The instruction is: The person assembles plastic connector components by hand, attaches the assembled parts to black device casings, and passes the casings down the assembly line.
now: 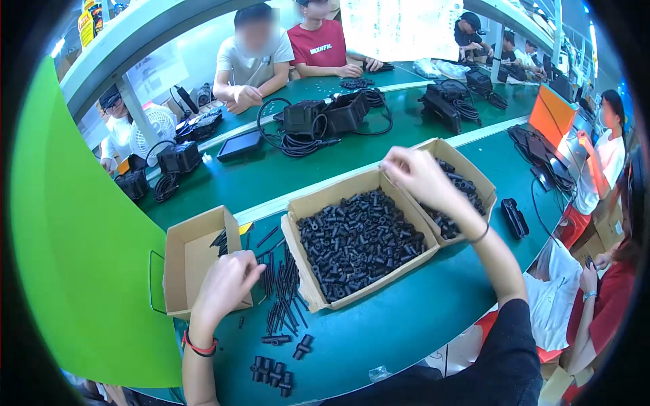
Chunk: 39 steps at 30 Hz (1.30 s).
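left hand (229, 279) half-curled by the rods (287, 276), right hand (421, 177) bent over boxes (299, 264) probably kept close for reach, can't tell if either's gripping

Small black fittings (362, 240) fill an open cardboard box (296, 262) as slim black rods (292, 281) lie strewn beside it on the green table (413, 318).

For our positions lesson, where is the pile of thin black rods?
In the head view, the rods lie left of centre on the green table, between the left hand and the middle cardboard box.
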Available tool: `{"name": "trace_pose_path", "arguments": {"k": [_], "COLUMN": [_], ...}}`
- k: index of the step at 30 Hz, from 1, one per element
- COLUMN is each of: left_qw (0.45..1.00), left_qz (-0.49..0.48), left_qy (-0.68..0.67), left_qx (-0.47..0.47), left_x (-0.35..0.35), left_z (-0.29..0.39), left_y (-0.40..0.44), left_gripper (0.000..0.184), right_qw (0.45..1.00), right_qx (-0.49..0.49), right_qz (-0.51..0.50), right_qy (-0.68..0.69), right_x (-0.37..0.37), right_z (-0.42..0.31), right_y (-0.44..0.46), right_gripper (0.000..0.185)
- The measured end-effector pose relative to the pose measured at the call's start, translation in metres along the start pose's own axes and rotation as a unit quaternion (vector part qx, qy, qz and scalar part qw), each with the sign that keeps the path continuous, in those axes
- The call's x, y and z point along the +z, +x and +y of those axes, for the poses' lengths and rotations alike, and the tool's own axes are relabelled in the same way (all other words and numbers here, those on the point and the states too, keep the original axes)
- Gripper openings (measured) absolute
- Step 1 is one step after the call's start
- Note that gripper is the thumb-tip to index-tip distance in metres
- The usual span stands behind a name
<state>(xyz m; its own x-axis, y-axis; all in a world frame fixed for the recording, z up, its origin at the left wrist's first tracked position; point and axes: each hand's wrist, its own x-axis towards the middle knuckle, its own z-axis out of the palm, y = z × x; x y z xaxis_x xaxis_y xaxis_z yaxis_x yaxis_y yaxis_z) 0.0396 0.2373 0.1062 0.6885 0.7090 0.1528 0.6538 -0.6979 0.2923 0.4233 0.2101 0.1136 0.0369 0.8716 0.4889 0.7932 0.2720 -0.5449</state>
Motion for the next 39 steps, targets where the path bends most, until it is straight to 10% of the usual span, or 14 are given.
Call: {"name": "trace_pose_path", "arguments": {"k": [3,7,11,16,20,29,30,31,34,35,37,39], "left_qw": [0.986,0.961,0.924,0.952,0.958,0.95,0.94,0.946,0.968,0.974,0.968,0.953], "left_qz": [-0.001,0.04,0.059,0.087,0.09,0.074,0.089,0.07,0.066,0.089,0.026,-0.059], "left_qy": [-0.153,-0.255,-0.362,-0.274,-0.254,-0.294,-0.324,-0.307,-0.24,-0.188,-0.201,-0.22], "left_qx": [-0.071,-0.096,-0.104,-0.101,-0.097,-0.076,-0.057,-0.081,0.011,0.093,0.147,0.199], "left_x": [-0.006,0.009,0.014,0.021,0.02,0.017,0.024,0.028,0.014,0.008,-0.019,-0.028], "left_z": [-0.01,-0.04,-0.045,-0.045,-0.043,-0.046,-0.051,-0.057,-0.05,-0.047,-0.022,0.0], "left_y": [0.004,0.008,0.009,0.009,0.011,0.011,0.01,0.01,0.004,0.003,-0.007,-0.021], "left_gripper": [0.034,0.038,0.039,0.039,0.039,0.041,0.041,0.041,0.027,0.023,0.014,0.015], "right_qw": [0.994,0.969,0.844,0.869,0.887,0.891,0.923,0.969,0.942,0.988,0.859,0.919], "right_qx": [0.097,0.09,0.128,0.309,0.32,-0.108,0.033,-0.02,-0.098,0.064,0.259,0.258], "right_qz": [-0.041,0.161,0.275,0.176,0.001,0.24,0.227,0.189,0.161,0.141,0.17,0.049], "right_qy": [-0.023,-0.162,-0.443,-0.343,-0.334,-0.37,-0.308,-0.155,-0.277,0.011,0.408,0.293], "right_x": [-0.014,-0.024,-0.042,-0.064,-0.071,-0.091,-0.1,-0.124,-0.177,-0.18,-0.151,-0.132], "right_z": [0.063,0.17,0.247,0.346,0.334,0.13,0.084,0.084,0.069,0.056,-0.012,-0.006], "right_y": [0.033,0.068,0.083,0.106,0.107,0.074,0.049,0.031,-0.072,-0.104,-0.162,-0.221], "right_gripper": [0.027,0.022,0.064,0.098,0.069,0.034,0.034,0.032,0.041,0.045,0.05,0.051]}}
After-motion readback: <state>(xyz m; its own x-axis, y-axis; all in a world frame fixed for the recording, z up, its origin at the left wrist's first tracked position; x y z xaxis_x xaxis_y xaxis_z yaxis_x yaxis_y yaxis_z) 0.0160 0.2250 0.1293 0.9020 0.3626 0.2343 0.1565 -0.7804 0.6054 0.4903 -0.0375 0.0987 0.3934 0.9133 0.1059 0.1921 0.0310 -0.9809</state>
